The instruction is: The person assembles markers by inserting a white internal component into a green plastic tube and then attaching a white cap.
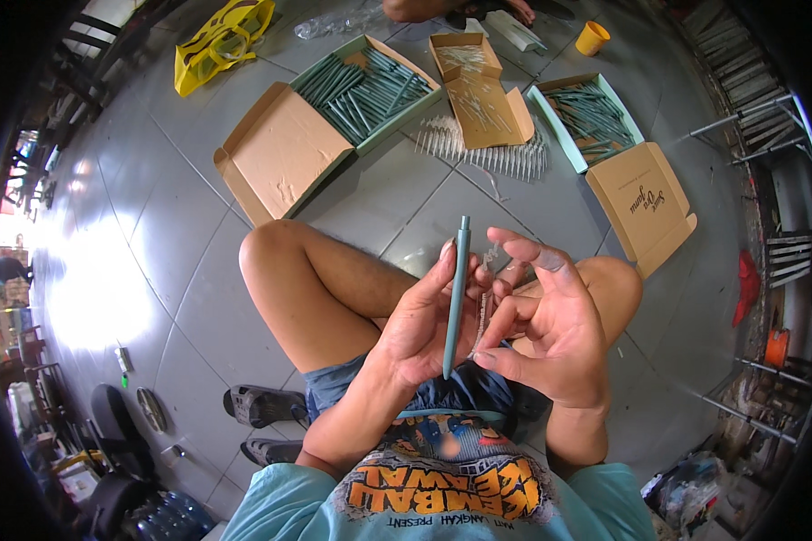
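Note:
A teal pen (457, 302) stands nearly upright in my left hand (415, 329), resting along the palm between thumb and fingers. Just right of it is a narrow clear strip (483, 311) with small pale print. My right hand (550, 329) pinches the lower end of this strip between thumb and a finger, its other fingers raised and curled. Fingertips of the left hand show behind the strip's upper part; whether they grip it cannot be told. Both hands are close together above my crossed legs.
Beyond my knees lie an open box of teal pens (320, 185), a small cardboard box (492, 131) with clear strips, and a row of strips (523, 160) on the floor. Another pen box (564, 140) stands right. A yellow bag (198, 68), orange cup (592, 39) and another person's leg (415, 9) are farther off.

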A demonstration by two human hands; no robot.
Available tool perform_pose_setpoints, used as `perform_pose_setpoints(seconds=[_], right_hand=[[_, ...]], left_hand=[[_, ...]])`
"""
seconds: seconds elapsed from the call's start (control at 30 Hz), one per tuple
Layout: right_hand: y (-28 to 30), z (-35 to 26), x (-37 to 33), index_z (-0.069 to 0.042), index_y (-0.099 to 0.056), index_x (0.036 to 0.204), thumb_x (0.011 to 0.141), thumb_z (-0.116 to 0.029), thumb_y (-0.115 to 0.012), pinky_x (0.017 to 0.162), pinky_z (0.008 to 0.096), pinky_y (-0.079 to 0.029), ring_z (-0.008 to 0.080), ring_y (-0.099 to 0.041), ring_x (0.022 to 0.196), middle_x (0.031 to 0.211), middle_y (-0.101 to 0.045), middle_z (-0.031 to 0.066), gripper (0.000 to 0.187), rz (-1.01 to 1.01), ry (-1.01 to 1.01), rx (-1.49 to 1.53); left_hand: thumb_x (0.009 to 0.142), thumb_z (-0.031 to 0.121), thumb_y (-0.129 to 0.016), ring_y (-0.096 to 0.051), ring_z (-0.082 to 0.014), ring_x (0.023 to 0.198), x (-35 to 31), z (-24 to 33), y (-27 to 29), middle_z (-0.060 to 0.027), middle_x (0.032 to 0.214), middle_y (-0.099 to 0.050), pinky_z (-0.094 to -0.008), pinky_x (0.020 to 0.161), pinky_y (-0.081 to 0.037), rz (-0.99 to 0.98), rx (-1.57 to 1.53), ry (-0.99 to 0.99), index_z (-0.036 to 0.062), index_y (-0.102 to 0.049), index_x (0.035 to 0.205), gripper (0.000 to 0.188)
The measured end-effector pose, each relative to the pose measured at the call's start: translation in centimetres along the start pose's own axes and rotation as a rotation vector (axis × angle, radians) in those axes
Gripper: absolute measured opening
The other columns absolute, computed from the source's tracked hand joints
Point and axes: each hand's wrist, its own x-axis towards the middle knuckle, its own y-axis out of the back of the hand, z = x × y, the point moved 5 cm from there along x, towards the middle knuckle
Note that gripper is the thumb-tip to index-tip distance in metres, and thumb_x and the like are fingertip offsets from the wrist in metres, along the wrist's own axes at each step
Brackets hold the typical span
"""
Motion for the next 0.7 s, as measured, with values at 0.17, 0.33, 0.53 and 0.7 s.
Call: perform_pose_setpoints(seconds=[0.17, 0.33, 0.53, 0.7], right_hand=[[-0.1, 0.1, -0.1, 0.002, -0.026, 0.148, 0.075, 0.015, -0.072, 0.081, 0.0266, -0.057, 0.0135, -0.07, 0.084, 0.136, -0.048, 0.0106, 0.087, 0.038, -0.039, 0.061], [-0.5, 0.3, 0.1, -0.001, -0.026, 0.15, 0.075, 0.016, -0.07, 0.08, 0.0267, -0.056, 0.0142, -0.07, 0.084, 0.14, -0.046, 0.0126, 0.089, 0.02, -0.04, 0.007], [-0.7, 0.6, 0.4, -0.003, -0.025, 0.15, 0.075, 0.016, -0.07, 0.08, 0.0265, -0.055, 0.0157, -0.07, 0.085, 0.142, -0.045, 0.0141, 0.09, 0.014, -0.061, -0.025], [-0.7, 0.7, 0.5, 0.002, -0.027, 0.148, 0.072, 0.016, -0.073, 0.078, 0.0266, -0.057, 0.0163, -0.069, 0.085, 0.145, -0.04, 0.0134, 0.09, 0.019, -0.086, -0.023]], left_hand=[[0.101, 0.055, -0.047, -0.061, -0.0235, 0.104, 0.2, -0.1, 0.5, -0.0096, 0.103, -0.065, -0.0477, 0.092, -0.053, -0.002, -0.027, 0.01, 0.0063, -0.067, 0.101, 0.053], [0.098, 0.05, -0.058, -0.061, -0.0219, 0.098, 0.0, 0.0, -0.3, -0.0098, 0.103, -0.059, -0.0395, 0.093, -0.052, 0.019, 0.083, -0.017, 0.0063, -0.061, 0.104, 0.044], [0.098, 0.052, -0.056, -0.061, -0.0216, 0.098, 0.0, 0.2, -0.2, -0.0094, 0.103, -0.059, -0.0393, 0.091, -0.052, 0.027, 0.082, -0.038, 0.0066, -0.061, 0.106, 0.046], [0.099, 0.051, -0.055, -0.061, -0.0218, 0.098, -0.2, 0.2, -0.1, -0.0087, 0.103, -0.059, -0.0397, 0.092, -0.051, 0.048, 0.127, -0.035, 0.0069, -0.061, 0.106, 0.046]])
